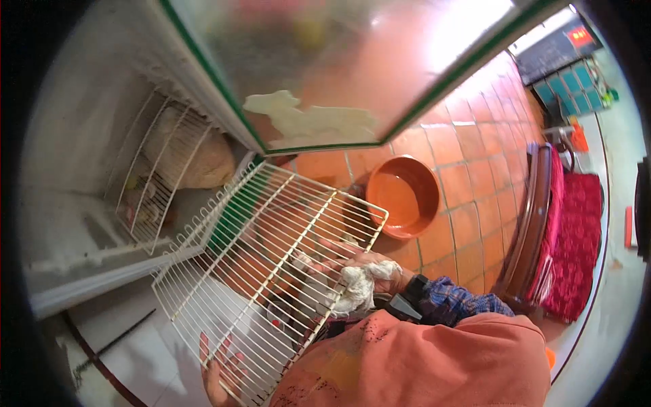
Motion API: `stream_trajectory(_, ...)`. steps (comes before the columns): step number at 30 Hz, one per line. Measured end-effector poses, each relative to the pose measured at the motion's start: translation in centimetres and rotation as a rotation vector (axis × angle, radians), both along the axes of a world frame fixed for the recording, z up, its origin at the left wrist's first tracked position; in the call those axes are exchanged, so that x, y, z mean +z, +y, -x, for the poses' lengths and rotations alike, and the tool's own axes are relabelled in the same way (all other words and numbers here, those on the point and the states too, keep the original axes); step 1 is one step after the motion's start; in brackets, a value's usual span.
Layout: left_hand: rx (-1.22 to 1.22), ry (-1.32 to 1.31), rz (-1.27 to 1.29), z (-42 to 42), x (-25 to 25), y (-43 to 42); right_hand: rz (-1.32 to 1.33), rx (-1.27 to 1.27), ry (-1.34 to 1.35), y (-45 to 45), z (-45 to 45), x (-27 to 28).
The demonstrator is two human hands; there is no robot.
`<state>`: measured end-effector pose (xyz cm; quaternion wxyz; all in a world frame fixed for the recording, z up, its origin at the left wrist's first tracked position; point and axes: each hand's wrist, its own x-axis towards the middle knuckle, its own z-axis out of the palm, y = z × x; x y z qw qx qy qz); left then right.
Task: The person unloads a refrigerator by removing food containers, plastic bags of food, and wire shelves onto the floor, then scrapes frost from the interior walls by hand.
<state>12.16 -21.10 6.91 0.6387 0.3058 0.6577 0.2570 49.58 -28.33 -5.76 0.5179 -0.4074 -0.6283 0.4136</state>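
The person's left hand (218, 380) grips the near end of a wire rack (274, 273), the right hand (380, 260) clutches crumpled cloth (357, 289) at its side, work seemingly midway: this rack outside the open cabinet (64, 152), a second rack (169, 139) within.

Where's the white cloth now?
In the head view, the white cloth is right of centre, in the right hand at the edge of the wire rack.

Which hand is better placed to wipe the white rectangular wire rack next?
Probably the right hand: it holds a crumpled whitish cloth at the rack, while the left hand supports another edge.
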Motion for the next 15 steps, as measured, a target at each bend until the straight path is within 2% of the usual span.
stream_trajectory(1, -0.028, 0.009, 0.053, -0.3, 0.0, 0.3, 0.012, -0.026, 0.009, -0.4, 0.7, -0.2)
stream_trajectory(3, -0.086, -0.071, 0.105, -0.7, -1.5, 0.9, 0.907, 0.1, 1.604, -1.8, 1.6, -2.0)
stream_trajectory(4, -0.107, -0.065, 0.106, -0.7, -2.6, 1.5, 0.891, 0.088, 1.617, -2.5, 1.9, -2.7)
stream_trajectory(6, -0.129, -0.276, 0.214, -2.2, -6.1, 2.6, 0.963, 0.03, 1.816, -4.2, 1.4, -4.8)
stream_trajectory(7, -0.147, -0.271, 0.217, -3.9, -7.7, 2.7, 1.102, -0.119, 1.784, -5.5, 1.3, -6.5)
stream_trajectory(8, -0.196, -0.299, 0.25, -5.7, -9.2, 2.9, 1.078, -0.057, 1.716, -6.3, 1.2, -7.9)
stream_trajectory(10, -0.258, -0.329, 0.281, -8.7, -13.2, 3.2, 0.986, -0.059, 1.755, -8.6, 1.3, -10.4)
stream_trajectory(11, -0.289, -0.441, 0.332, -10.1, -15.4, 3.4, 0.984, -0.131, 1.565, -11.8, 2.2, -16.9)
stream_trajectory(12, -0.32, -0.554, 0.384, -11.7, -17.5, 3.7, 0.981, -0.305, 1.209, -11.0, -0.2, -10.6)
stream_trajectory(14, -0.367, -0.574, 0.469, -16.1, -20.9, 3.3, 0.744, -0.504, 0.573, -16.5, -1.0, -18.5)
stream_trajectory(15, -0.401, -0.618, 0.521, -18.1, -22.9, 3.0, 0.736, -0.516, 0.576, -18.1, -2.7, -19.3)
